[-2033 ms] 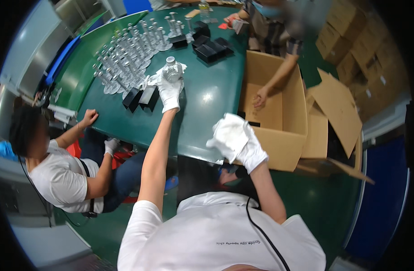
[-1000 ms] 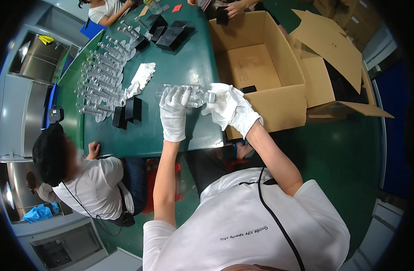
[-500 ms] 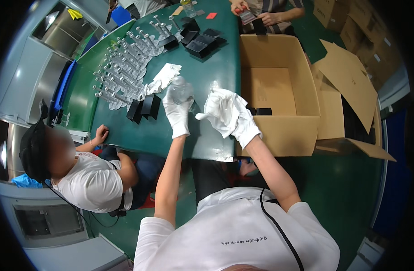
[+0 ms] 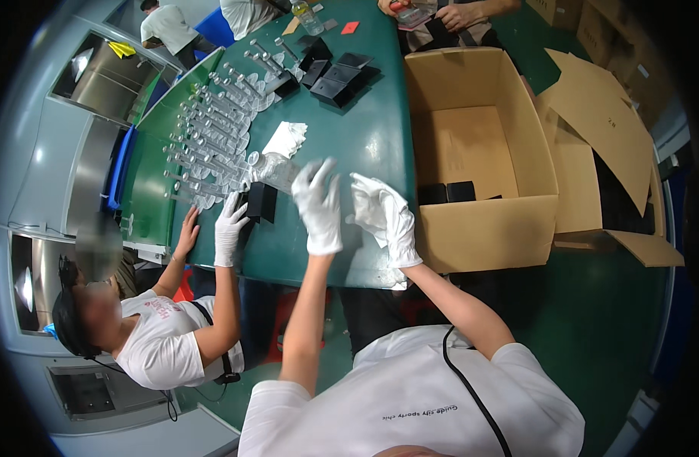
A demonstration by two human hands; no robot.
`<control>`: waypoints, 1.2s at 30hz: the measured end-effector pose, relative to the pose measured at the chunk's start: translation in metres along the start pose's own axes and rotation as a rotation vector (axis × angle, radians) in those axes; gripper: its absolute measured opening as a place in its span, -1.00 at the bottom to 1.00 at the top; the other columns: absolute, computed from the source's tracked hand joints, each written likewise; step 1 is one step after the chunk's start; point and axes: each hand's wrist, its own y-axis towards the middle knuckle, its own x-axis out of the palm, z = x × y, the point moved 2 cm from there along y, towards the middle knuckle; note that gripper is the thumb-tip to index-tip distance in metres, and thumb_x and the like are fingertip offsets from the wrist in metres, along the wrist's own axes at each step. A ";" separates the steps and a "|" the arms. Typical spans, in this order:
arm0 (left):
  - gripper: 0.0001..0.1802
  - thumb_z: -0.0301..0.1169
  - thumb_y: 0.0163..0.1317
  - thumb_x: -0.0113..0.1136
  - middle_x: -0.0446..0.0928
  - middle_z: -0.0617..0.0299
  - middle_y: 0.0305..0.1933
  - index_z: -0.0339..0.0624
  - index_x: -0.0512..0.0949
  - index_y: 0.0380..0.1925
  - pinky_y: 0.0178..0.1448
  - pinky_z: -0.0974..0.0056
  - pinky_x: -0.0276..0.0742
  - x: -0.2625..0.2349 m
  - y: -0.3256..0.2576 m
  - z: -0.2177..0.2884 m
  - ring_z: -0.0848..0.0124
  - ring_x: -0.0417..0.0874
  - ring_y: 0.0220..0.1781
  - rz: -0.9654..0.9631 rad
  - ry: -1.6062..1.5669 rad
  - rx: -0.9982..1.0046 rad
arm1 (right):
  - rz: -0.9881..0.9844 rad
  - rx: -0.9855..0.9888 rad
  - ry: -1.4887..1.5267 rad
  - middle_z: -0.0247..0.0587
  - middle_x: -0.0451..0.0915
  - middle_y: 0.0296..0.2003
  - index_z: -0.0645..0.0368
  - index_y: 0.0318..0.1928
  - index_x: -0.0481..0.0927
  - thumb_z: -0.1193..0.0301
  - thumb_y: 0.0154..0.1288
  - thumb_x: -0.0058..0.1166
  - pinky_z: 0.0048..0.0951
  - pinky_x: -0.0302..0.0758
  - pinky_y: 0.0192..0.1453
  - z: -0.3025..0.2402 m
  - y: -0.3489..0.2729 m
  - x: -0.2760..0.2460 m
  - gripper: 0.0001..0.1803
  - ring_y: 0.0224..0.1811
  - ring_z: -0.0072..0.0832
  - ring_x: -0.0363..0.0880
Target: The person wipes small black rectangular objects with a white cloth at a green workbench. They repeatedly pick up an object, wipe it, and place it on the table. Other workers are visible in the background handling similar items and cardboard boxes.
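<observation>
My left hand, in a white glove, is raised over the table with its fingers apart. Just beyond its fingertips is a clear glass vessel, tilted toward the rows of glassware; whether the fingertips touch it I cannot tell. My right hand, gloved too, grips a crumpled white cloth near the table's front right corner. A folded white cloth lies farther back. Black boxes stand to the left of my left hand.
Rows of clear stemmed glassware fill the left of the green table. More black boxes lie at the back. An open carton stands right, with black boxes inside. A co-worker's gloved hand reaches in from the left; another person works beyond the carton.
My left hand has opened and drawn away from the glass vessel, which is now farther left. My right hand still holds the cloth, slightly nearer me. The left co-worker's gloved hand has come onto the table.
</observation>
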 end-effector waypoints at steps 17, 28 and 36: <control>-0.85 -0.38 0.27 0.09 0.63 0.11 -0.42 -0.16 0.60 -0.41 -0.26 0.13 0.59 0.219 0.184 -0.137 0.17 0.70 -0.37 -0.284 0.626 0.321 | -0.040 0.276 1.188 -0.02 0.47 0.28 0.46 0.33 0.31 0.43 0.51 -0.11 -0.37 0.58 0.24 0.019 0.002 0.019 -0.51 0.22 -0.33 0.53; -0.82 -0.32 0.14 0.08 0.44 0.27 -0.51 -0.21 0.47 -0.36 -0.33 0.25 0.44 0.119 0.098 -0.072 0.34 0.54 -0.43 -0.428 0.698 1.244 | -0.018 0.175 0.951 0.05 0.45 0.28 0.44 0.37 0.32 0.18 0.56 -0.22 -0.06 0.70 0.05 0.000 0.007 0.005 -0.39 0.30 -0.20 0.47; -0.82 -0.36 0.14 0.10 0.44 0.32 -0.46 -0.21 0.47 -0.31 -0.32 0.32 0.42 0.016 0.014 -0.014 0.43 0.55 -0.38 -0.595 0.705 1.312 | 0.480 0.367 0.469 -0.25 0.66 -0.14 0.27 0.12 0.54 0.07 0.59 -0.12 -0.40 0.57 -0.03 0.046 -0.041 -0.018 -0.51 -0.11 -0.52 0.57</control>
